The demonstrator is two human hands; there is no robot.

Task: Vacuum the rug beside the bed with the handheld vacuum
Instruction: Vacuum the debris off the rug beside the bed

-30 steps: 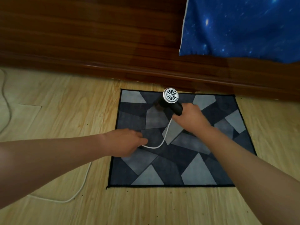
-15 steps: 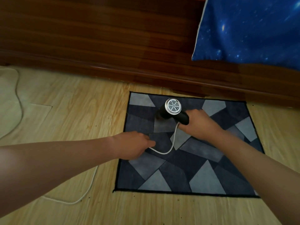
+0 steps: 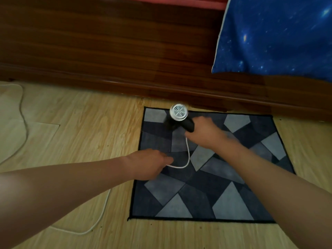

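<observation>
Looking down at the rug (image 3: 206,186) from my end: dark and light grey patches, lying flat on the wood floor (image 3: 80,132), its far edge right up against the dark wooden bed frame (image 3: 107,51). The handheld vacuum (image 3: 179,119) is up around 11 o'clock on the rug, close to that far edge. It has a black body, and its round white grille end faces up toward the camera. It's a bit blurry, so I can't tell if the nozzle actually touches the pile.

My right hand (image 3: 206,133) is wrapped around the vacuum's black handle, just to the 4 o'clock side of the grille. My left hand (image 3: 149,164) sits at the rug's 9 o'clock edge with its fingers closed around the white cord (image 3: 187,155). The cord loops from there up to the vacuum, and more of it trails across the floor toward 7 o'clock.

A blue starry blanket (image 3: 278,36) hangs over the bed frame at 1 o'clock.
</observation>
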